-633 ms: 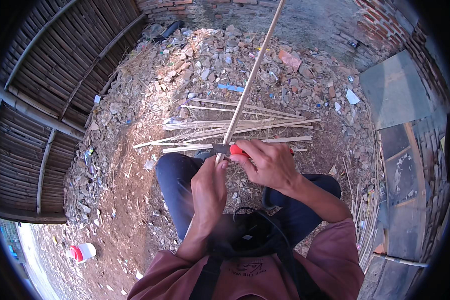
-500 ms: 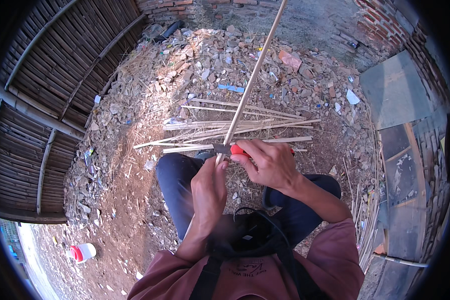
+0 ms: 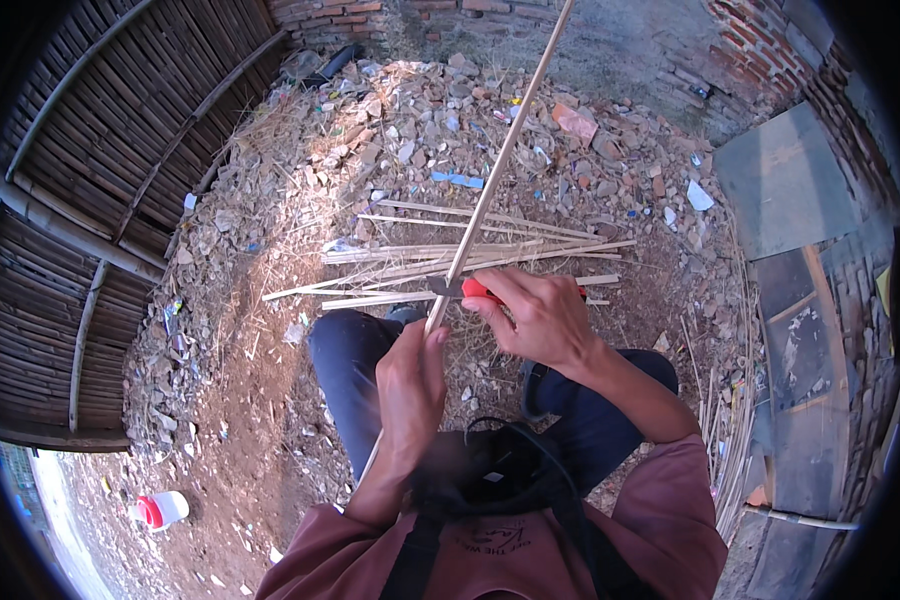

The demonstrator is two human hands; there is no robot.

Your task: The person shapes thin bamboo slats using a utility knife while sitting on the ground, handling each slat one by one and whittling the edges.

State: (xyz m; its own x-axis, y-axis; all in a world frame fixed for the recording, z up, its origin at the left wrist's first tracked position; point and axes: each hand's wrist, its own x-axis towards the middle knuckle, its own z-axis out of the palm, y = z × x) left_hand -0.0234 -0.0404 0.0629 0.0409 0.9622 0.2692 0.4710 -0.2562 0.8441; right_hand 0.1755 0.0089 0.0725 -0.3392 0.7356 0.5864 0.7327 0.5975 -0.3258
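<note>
A long, pale bamboo strip (image 3: 500, 170) slants from my lap up past the top edge. My left hand (image 3: 408, 385) is closed round its lower part, thumb lying along it, and the strip's tail shows below by my wrist. In my right hand (image 3: 538, 312) is a knife (image 3: 477, 289) with a red handle; its short dark blade crosses the strip just above my left thumb, touching it. How deep the edge bites cannot be made out. Beyond my hands, a loose heap of split bamboo strips (image 3: 370, 257) lies on the ground.
Rubble and broken brick (image 3: 450, 130) cover the ground up to a brick wall (image 3: 530, 30). A bamboo-slat panel (image 3: 80, 130) stands at left, boards (image 3: 790, 180) lean at right. A white jar with a red lid (image 3: 168, 509) lies lower left. More thin strips (image 3: 735, 440) lie by my right knee.
The gap between the blade and my left thumb has widened slightly, my left hand sitting a bit lower. Both hands keep their grips, and the whole view has shifted a little.
</note>
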